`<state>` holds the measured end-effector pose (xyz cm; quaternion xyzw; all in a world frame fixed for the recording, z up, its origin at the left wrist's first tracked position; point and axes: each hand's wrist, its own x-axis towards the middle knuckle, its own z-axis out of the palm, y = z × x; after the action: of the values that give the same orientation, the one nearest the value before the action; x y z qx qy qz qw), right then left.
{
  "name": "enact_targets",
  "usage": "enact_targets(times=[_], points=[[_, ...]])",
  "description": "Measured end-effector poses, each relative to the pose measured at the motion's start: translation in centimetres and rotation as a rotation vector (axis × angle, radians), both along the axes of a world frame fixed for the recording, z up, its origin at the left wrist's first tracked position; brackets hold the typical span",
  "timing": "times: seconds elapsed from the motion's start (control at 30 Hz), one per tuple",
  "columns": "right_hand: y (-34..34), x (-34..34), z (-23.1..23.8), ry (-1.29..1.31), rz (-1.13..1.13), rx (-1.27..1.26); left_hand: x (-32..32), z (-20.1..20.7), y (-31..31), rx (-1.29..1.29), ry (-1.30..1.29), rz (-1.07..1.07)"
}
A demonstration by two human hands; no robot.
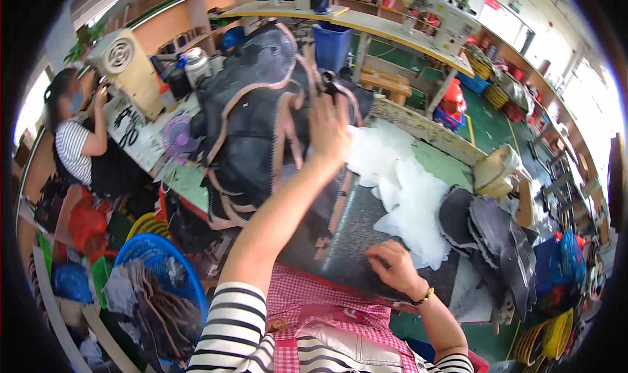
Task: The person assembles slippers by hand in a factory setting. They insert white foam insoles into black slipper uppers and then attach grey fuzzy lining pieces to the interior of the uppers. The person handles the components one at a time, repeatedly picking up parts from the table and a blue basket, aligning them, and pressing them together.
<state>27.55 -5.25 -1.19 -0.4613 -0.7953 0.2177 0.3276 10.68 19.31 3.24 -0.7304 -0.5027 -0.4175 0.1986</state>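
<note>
My left hand (329,129) reaches far over the table, its fingers stretched out over a large pile of black leather-like pieces (252,121) with tan edge strips. The fingertips touch the pile beside a small dark thing (332,82) that I cannot make out. Closer to my body, my right hand (396,267) is loosely curled on the dark work board (353,242); nothing shows between its thumb and forefinger. White thin cut sheets (409,206) lie spread out just beyond it. Further right, a stack of dark grey cut pieces (490,232) rests at the table's side.
A low wooden ledge (428,141) bounds the table's far right. At left are a purple fan (178,136), scissors (129,132) and a beige machine (124,69) with a person (75,127) beside it. A blue basket (157,242) of scraps stands lower left, a blue bin (331,46) behind the pile.
</note>
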Motion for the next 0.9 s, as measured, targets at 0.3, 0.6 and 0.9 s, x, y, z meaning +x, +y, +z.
enact_targets(times=[0.3, 0.6, 0.9], points=[[1.3, 7.2, -0.3, -0.335, -0.377, -0.011, -1.6, 3.6, 4.7, 0.018, -0.199, -0.290], [3.5, 5.5, 0.8, -0.382, -0.392, -0.141, -4.9, 5.3, 2.6, -0.095, -0.141, -0.305], [15.4, 1.0, -1.3, 0.524, -0.204, -0.466, -5.2, 3.6, -1.6, -0.085, -0.742, -0.566]])
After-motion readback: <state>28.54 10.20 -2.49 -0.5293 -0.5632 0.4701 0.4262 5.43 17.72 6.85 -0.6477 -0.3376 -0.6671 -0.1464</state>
